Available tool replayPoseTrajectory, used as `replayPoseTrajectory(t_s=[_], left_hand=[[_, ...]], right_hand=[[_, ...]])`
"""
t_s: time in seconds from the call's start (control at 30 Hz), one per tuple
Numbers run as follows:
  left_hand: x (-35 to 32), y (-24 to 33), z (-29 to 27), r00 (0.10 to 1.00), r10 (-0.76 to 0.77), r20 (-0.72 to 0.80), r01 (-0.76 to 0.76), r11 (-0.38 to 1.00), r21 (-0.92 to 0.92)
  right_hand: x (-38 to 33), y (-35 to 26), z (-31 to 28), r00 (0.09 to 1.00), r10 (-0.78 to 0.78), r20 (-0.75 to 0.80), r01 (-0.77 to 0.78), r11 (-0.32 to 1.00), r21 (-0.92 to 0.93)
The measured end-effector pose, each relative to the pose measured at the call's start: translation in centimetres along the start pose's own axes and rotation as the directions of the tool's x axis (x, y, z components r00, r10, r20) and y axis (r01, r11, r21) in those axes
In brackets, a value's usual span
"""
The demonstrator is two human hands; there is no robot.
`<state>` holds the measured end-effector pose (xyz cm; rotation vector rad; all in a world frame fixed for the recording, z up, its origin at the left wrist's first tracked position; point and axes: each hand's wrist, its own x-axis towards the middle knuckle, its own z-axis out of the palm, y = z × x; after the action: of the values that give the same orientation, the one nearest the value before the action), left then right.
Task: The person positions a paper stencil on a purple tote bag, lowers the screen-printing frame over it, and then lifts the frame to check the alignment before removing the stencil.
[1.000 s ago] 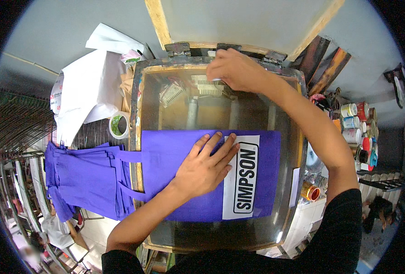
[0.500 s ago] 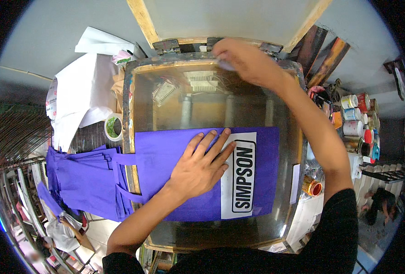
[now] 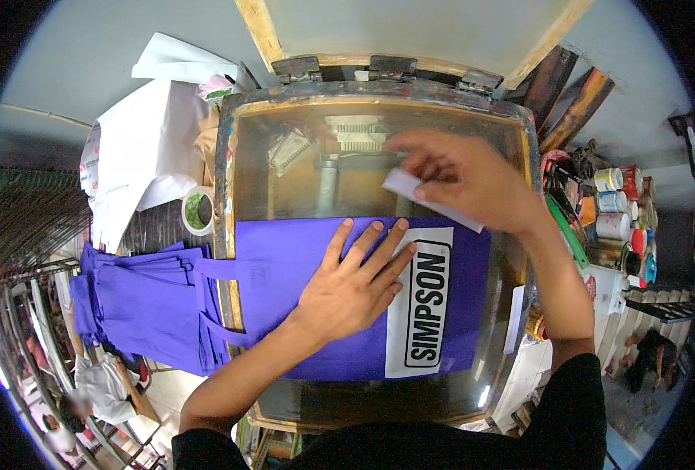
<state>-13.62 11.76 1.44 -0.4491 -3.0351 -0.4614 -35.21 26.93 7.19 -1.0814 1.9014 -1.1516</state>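
A purple cloth bag (image 3: 285,313) lies flat on a glass-topped table (image 3: 285,196), its two handle loops reaching over the left wooden edge. Toward its right end rests a white paper sheet (image 3: 398,352) with a black framed printed design. My left hand (image 3: 351,286) is spread flat on the bag, fingertips at the sheet's upper left corner. Over the bag's upper right edge my right hand (image 3: 476,184), slightly blurred, pinches a white strip (image 3: 433,202) between thumb and fingers. Whether the strip touches the bag, I cannot tell.
Stacked purple bags (image 3: 151,305) lie at the left, below a tape roll (image 3: 198,210) and white paper (image 3: 140,149). A hinged wooden frame (image 3: 410,31) stands raised behind the table. Paint cans (image 3: 613,227) crowd the right. Other people (image 3: 104,388) are farther off.
My right hand has come from the table's far edge toward me, bringing the white strip near the bag's upper right edge. My left hand stays pressed on the bag.
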Motion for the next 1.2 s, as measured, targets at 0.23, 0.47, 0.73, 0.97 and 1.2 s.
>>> replayPoseTrajectory(t_s=[0.23, 0.47, 0.73, 0.97, 1.2], left_hand=[[-0.1, 0.0, 0.1, 0.999, -0.020, 0.035, 0.020, 1.000, 0.002], [-0.3, 0.0, 0.5, 1.000, -0.020, 0.012, 0.019, 1.000, 0.013], [-0.3, -0.1, 0.5, 1.000, -0.018, 0.001, 0.018, 1.000, -0.012], [-0.4, -0.1, 0.6, 1.000, -0.016, -0.017, 0.016, 1.000, -0.004], [-0.5, -0.3, 0.6, 1.000, -0.005, -0.004, 0.005, 1.000, -0.014]], right_hand=[[1.0, 1.3, 4.6, 0.992, 0.012, -0.129, -0.036, 0.983, -0.182], [2.2, 0.7, 6.3, 0.989, 0.032, -0.142, -0.064, 0.970, -0.232], [2.4, 0.7, 7.0, 0.988, 0.020, -0.152, -0.055, 0.972, -0.230], [2.8, 0.5, 6.7, 0.992, 0.072, -0.102, -0.097, 0.960, -0.263], [2.9, 0.9, 7.1, 0.994, -0.001, -0.107, -0.036, 0.941, -0.337]])
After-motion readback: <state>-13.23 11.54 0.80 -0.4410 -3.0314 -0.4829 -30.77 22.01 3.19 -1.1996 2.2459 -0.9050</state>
